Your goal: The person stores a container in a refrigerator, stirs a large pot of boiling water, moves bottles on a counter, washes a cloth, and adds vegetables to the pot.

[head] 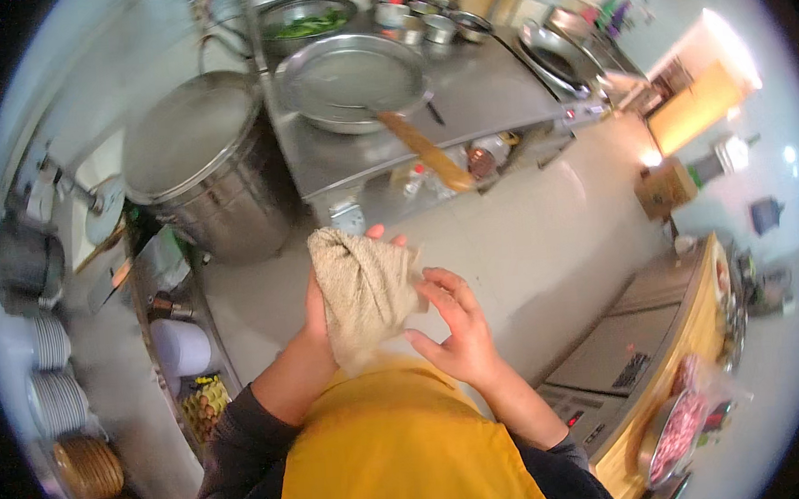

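Note:
A folded beige terry cloth [368, 292] is held up in front of me, above the top edge of my yellow apron [405, 448]. My left hand [316, 313] grips it from behind and the left, and two fingertips show over its upper edge. Most of that palm is hidden by the fabric. At the cloth's right edge is my right hand [459, 331], its fingers curved and spread apart. Those fingertips are close to the cloth; whether they touch it I cannot tell.
Ahead stands a steel counter [492, 89] bearing a wide metal basin [355, 81]; a wooden handle [428, 152] juts past the counter's edge. A tall stockpot [232, 205] is at left, near stacked plates [55, 404]. At right, a wood-topped cabinet [618, 353] carries a bowl of meat [678, 435].

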Demonstrator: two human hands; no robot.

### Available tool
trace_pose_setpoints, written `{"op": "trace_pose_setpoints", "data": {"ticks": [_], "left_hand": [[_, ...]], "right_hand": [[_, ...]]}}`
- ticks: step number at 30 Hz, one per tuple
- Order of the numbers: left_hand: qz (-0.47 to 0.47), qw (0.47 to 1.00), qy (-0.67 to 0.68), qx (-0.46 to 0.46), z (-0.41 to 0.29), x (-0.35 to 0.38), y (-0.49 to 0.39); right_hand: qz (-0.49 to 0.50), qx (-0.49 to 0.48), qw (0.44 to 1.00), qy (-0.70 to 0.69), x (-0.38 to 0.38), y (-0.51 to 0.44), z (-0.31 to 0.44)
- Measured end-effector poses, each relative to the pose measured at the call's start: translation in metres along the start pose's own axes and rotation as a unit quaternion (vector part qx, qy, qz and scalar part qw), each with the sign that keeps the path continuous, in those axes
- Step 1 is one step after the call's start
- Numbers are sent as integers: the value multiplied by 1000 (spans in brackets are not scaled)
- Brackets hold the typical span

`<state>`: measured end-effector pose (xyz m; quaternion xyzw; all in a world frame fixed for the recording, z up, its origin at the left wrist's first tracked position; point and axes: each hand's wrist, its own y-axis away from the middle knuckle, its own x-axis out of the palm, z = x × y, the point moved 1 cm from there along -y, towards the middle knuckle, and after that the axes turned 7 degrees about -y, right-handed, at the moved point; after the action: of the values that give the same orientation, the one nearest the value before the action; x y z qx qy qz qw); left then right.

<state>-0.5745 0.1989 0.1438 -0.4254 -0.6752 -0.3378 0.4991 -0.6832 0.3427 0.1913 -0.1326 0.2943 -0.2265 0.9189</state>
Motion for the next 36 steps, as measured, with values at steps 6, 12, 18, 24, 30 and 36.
{"op": "trace_pose_setpoints", "data": {"ticks": [6,12,18,24,30,36], "left_hand": [[78,985,-119,-96,112,66,-65],[-72,923,-334,-178,206,142,-130],[-70,876,-242,-412,318,126,-276],[37,773,-55,-631,441,114,-402],[47,747,-539,-385,549,176,-518],[345,649,-634,-239,638,236,-629]], "right_hand": [[-29,-26,988,150,-121,57,-45],[-16,37,994,105,-227,91,-110],[-44,183,982,-19,-340,115,-185],[-334,353,822,-298,-471,115,-248],[-495,329,754,-281,-616,82,-308],[-461,315,765,-319,-739,70,-398]]}}
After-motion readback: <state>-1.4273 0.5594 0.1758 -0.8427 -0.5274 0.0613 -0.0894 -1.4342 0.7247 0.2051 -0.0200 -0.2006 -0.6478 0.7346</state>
